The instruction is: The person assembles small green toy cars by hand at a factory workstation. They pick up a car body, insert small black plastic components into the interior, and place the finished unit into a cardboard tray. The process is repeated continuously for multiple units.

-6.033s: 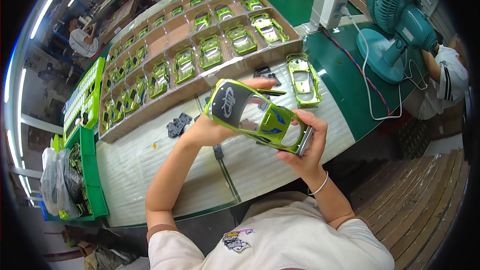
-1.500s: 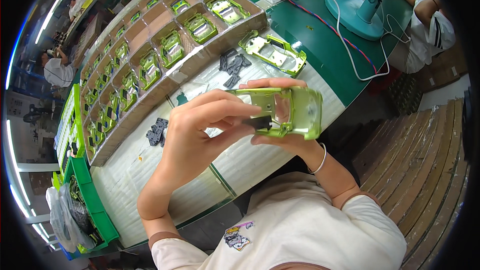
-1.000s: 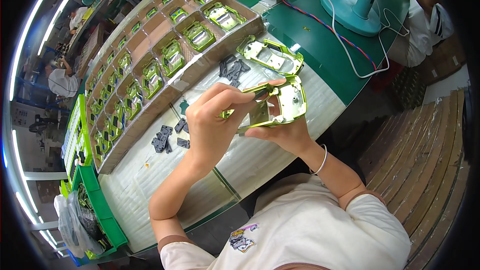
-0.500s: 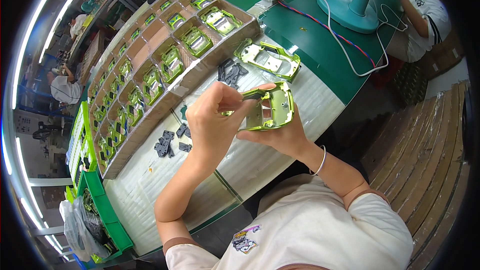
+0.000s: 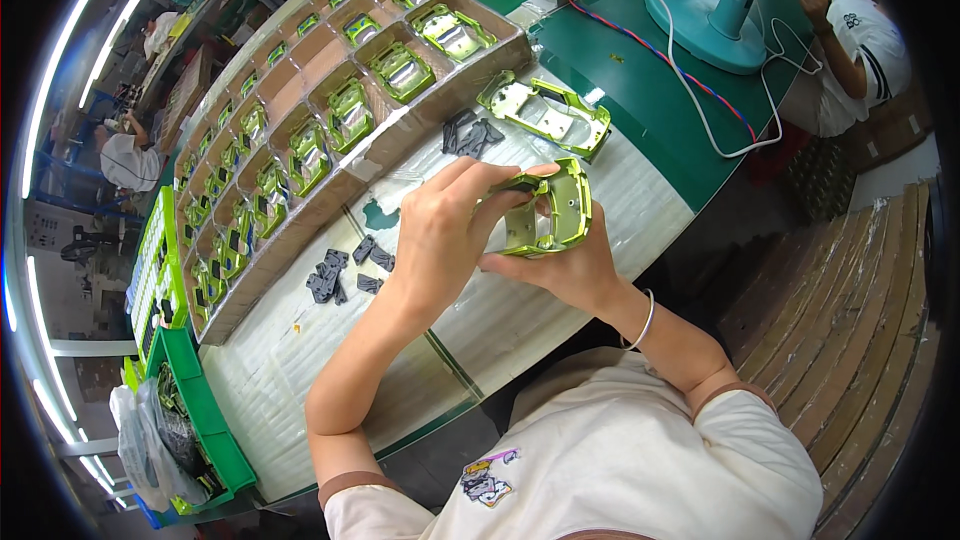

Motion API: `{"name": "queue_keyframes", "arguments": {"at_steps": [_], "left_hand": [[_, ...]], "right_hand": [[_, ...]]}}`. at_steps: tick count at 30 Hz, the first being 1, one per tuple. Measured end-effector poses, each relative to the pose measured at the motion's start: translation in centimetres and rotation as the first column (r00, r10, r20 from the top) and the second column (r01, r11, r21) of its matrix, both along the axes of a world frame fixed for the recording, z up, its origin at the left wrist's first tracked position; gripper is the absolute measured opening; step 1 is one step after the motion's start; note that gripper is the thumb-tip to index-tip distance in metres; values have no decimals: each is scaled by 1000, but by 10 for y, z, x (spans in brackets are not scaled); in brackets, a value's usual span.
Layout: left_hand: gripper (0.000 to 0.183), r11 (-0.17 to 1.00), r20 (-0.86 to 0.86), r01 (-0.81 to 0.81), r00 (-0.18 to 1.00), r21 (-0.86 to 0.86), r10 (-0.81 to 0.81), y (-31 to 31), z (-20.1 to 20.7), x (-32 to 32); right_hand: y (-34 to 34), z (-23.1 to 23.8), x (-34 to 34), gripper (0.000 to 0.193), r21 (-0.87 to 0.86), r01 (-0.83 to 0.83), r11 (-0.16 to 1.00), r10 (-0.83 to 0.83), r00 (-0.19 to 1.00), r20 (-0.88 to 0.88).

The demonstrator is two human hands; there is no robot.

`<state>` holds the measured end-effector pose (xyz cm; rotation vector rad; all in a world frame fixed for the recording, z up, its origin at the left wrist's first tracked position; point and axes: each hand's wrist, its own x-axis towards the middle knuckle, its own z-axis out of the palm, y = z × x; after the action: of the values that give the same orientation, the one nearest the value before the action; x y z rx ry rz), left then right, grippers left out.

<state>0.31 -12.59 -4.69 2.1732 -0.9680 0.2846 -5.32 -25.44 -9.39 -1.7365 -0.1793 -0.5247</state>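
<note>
A lime-green plastic toy car body shell [image 5: 572, 202] is held above the table, its hollow underside facing me. My right hand [image 5: 578, 275] grips it from below and behind, the thumb along its near edge. At the shell's left side, my left hand [image 5: 440, 225] is closed, thumb and fingers pinching around a small black plastic part [image 5: 520, 183] against the green rim. The fingers partly hide that part. A second green car shell [image 5: 550, 118] lies on the table just beyond. Loose dark grey plastic pieces rest in one pile [image 5: 470, 135] near the box and another pile [image 5: 328, 277] left of my forearm.
A divided cardboard box [image 5: 365, 162] full of green car shells runs along the left. Beyond it are a green crate [image 5: 205, 410] and plastic bags [image 5: 150, 445]. A teal fan [image 5: 715, 25] with a white cable [image 5: 690, 90] stands far right, near another person [image 5: 860, 50].
The shell has tipped slightly in my right hand, and my left fingers have shifted a little along its left rim. The whole view has moved slightly.
</note>
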Motion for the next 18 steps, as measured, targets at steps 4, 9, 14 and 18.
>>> {"name": "queue_keyframes", "arguments": {"at_steps": [4,9,14,18], "left_hand": [[23,999,-25,46,999,25,-45,3,-3,3],[29,991,-19,100,995,-88,-102,13,-3,7],[22,824,-134,289,908,-486,-398,29,-21,29],[16,703,-102,328,863,-631,-495,25,-27,26]], "right_hand": [[2,-1,-3,76,-79,12,997,-13,1000,-15],[0,0,6,84,-239,-10,971,65,972,225],[-3,-3,10,59,237,-198,951,168,976,139],[-6,5,4,34,269,-275,923,292,956,-24]]}}
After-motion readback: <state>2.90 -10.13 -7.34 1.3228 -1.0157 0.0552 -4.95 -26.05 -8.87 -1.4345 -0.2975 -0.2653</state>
